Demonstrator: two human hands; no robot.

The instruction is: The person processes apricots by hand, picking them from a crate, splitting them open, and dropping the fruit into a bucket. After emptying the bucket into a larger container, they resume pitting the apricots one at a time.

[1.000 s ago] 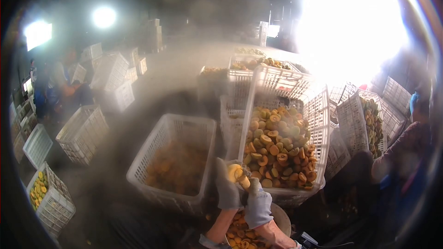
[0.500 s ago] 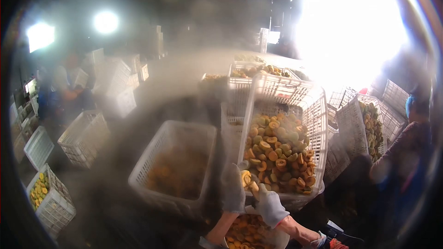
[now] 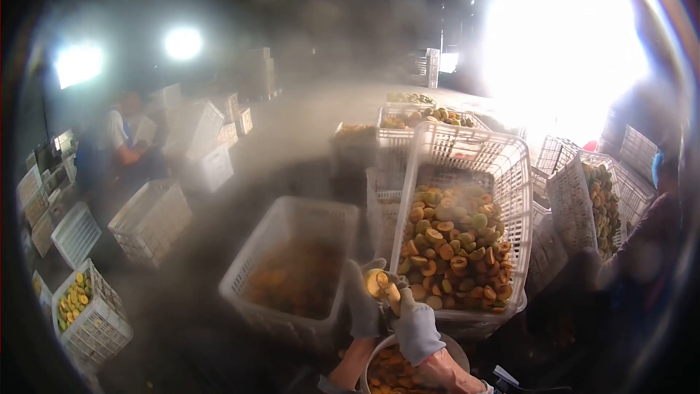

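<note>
My gloved left hand (image 3: 362,300) is closed around a cut yellow-orange fruit half (image 3: 377,282), which looks like a peach or apricot. My gloved right hand (image 3: 417,330) meets it, fingers wrapped round a short tan handle (image 3: 393,296) pressed against the fruit; the tool's working end is hidden. Just beyond both hands, a white plastic crate (image 3: 467,315) tilts toward me, holding many halved fruits (image 3: 456,248) with green skins and orange flesh. Beneath my wrists stands a round pale bucket (image 3: 458,354) with orange fruit pieces (image 3: 394,372) inside.
Left of my hands is another white crate (image 3: 233,288) with orange fruit, blurred by haze. A crate of yellow-green fruit (image 3: 102,328) stands far left, near stacked crates (image 3: 193,131) and a seated person (image 3: 124,138). At right, another person's sleeve (image 3: 645,222) is beside a fruit crate (image 3: 572,197).
The whole view has shifted, so the crates appear farther right and slightly lower. Both hands stay together at the fruit half, with the right hand turned slightly around it.
</note>
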